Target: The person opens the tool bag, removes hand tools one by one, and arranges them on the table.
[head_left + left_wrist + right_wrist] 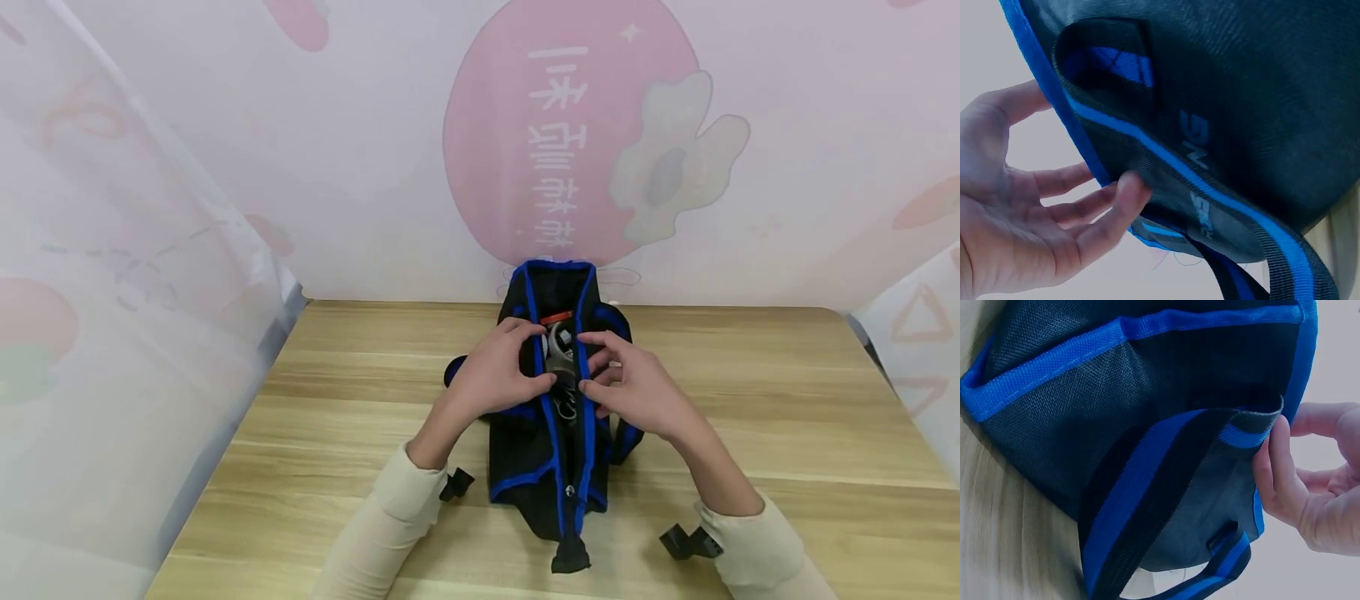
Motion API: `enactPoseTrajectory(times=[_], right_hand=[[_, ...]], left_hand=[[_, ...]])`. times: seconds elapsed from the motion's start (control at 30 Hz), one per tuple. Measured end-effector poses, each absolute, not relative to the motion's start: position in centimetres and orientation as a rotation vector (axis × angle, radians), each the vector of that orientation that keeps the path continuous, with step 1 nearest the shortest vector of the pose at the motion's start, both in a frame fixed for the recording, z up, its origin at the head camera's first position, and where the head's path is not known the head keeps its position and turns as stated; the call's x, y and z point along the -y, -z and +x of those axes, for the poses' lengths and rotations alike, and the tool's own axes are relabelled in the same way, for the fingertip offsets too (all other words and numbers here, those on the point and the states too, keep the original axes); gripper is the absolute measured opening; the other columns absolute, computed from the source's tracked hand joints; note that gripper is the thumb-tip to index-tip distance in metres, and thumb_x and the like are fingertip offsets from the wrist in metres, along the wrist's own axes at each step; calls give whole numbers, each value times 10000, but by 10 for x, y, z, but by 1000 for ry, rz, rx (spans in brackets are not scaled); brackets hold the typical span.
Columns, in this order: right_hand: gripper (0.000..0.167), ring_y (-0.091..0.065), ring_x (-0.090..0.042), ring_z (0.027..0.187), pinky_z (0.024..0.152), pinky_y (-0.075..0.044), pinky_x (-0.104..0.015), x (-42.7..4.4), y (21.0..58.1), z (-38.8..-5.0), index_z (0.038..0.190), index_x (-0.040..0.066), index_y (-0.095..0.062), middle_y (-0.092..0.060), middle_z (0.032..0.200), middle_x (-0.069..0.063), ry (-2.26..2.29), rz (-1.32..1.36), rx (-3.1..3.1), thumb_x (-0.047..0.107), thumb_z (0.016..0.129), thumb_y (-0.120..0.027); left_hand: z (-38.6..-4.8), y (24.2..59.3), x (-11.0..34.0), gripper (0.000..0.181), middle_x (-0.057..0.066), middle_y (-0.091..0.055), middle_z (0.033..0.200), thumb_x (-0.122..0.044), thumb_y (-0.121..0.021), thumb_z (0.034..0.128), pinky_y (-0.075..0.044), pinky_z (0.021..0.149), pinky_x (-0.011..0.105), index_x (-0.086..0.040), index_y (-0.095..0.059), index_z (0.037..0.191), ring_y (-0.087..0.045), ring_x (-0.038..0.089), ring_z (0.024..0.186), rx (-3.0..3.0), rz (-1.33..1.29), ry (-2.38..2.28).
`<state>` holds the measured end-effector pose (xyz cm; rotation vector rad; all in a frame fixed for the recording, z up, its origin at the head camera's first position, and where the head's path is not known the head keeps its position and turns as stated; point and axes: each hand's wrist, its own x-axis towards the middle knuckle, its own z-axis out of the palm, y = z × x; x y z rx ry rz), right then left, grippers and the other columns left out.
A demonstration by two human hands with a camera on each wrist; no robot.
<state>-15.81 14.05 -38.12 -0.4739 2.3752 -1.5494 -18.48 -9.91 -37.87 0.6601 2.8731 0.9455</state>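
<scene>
A black fabric tool bag (521, 454) with blue edging stands on the table, its long top opening parted. My left hand (495, 371) pinches the left rim, thumb on one side of the cloth and fingers on the other. Opposite it, my right hand (637, 387) pinches the right rim. Between the two rims, metal tools (561, 342) and a red item (557, 317) show inside; their exact kinds cannot be made out. Black-and-blue webbing handles (1210, 187) hang down the bag's sides, and the left wrist view shows grey lettering. The bag's lower inside is hidden.
The wood-grain table (345, 367) extends to both sides of the bag. Behind it hangs a pale printed curtain (375, 167) close to the far edge. Small black mounts (456, 484) sit at both wrists.
</scene>
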Motion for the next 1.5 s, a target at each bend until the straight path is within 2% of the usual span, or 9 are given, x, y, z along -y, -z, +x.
enactPoseTrajectory(times=[0.17, 0.4, 0.6, 0.7, 1.0, 1.1, 1.3, 1.5], right_hand=[[664, -726, -209, 866, 688, -654, -360, -145, 381, -154, 1604, 8, -411, -587, 1187, -223, 1538, -492, -2400, 37, 1004, -694], [695, -729, -191, 883, 701, -661, -362, -158, 377, -146, 1619, 5, -393, -613, 1216, -251, 1534, -484, -2422, 2, 994, -698], [724, -720, -190, 941, 742, -661, -346, -171, 373, -140, 1643, 16, -365, -603, 1270, -258, 1514, -459, -2426, 5, 998, -695], [737, -711, -193, 975, 749, -647, -298, -178, 373, -135, 1642, 17, -371, -613, 1252, -232, 1488, -435, -2453, 6, 988, -709], [699, -690, -244, 1062, 787, -625, -265, -205, 377, -124, 1618, 33, -424, -627, 1274, -210, 1387, -422, -2517, 15, 981, -712], [683, -687, -221, 1068, 797, -613, -258, -215, 380, -123, 1608, 54, -452, -646, 1268, -190, 1339, -449, -2557, 27, 981, -721], [670, -673, -113, 1029, 787, -629, -270, -231, 384, -123, 1599, 41, -463, -652, 1250, -200, 1357, -508, -2543, -18, 976, -702], [642, -648, -74, 1011, 766, -643, -298, -237, 384, -124, 1594, 32, -467, -638, 1253, -205, 1392, -534, -2507, -74, 987, -648]], left_hand=[[-183, 377, 106, 685, 164, -562, 1536, -203, -847, 889, -607, 925, 424, -28, -592, 1500, -685, 264, 1096, -2826, 641, -1009], [-182, 380, 124, 716, 193, -513, 1593, -128, -829, 888, -626, 954, 452, -2, -553, 1536, -718, 331, 1174, -2753, 675, -1132], [-180, 384, 142, 730, 201, -489, 1616, -92, -833, 883, -650, 783, 301, 12, -539, 1544, -719, 349, 1174, -2706, 703, -1238], [-180, 387, 150, 732, 205, -479, 1625, -66, -826, 889, -641, 758, 246, 18, -526, 1551, -712, 351, 1174, -2673, 712, -1277], [-182, 385, 181, 737, 148, -477, 1651, -44, -817, 894, -637, 770, 260, -34, -528, 1572, -681, 327, 1193, -2603, 683, -1316], [-184, 384, 193, 734, 134, -474, 1658, -35, -810, 897, -617, 772, 249, -63, -530, 1576, -671, 305, 1183, -2557, 686, -1340], [-188, 383, 212, 740, 104, -510, 1621, 8, -788, 904, -552, 671, 238, -114, -529, 1586, -676, 289, 1143, -2496, 710, -1370], [-189, 388, 223, 755, 117, -500, 1621, 61, -772, 897, -562, 671, 232, -105, -520, 1589, -678, 299, 1116, -2455, 720, -1399]])
